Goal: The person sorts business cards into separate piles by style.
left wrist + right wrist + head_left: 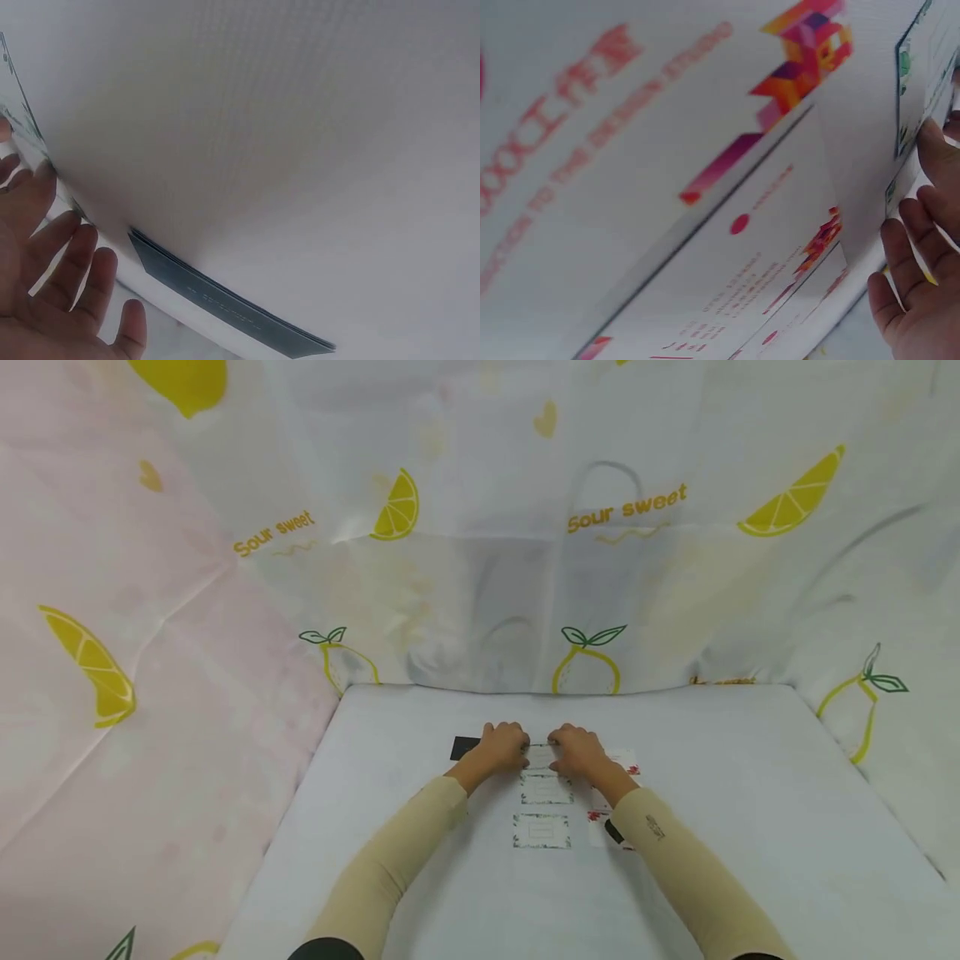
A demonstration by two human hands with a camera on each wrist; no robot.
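A white business card with a leafy border (538,757) lies on the table between the two hands. My left hand (504,747) holds its left end, with thumb and forefinger at the corners. At the opposite end, my right hand (576,752) holds the card the same way; its other fingers are loosely bent in the right wrist view. Two similar leafy cards, a middle one (547,791) and a front one (542,832), lie in a column below. A dark card stack (225,300) sits beside the left hand, partly covered by it in the head view.
Right of the leafy column, white cards with red print (772,240) form another column, partly hidden under the right forearm. A black object (613,832) shows beside that sleeve. The white table (360,727) meets a lemon-print curtain (450,585) at the back and sides.
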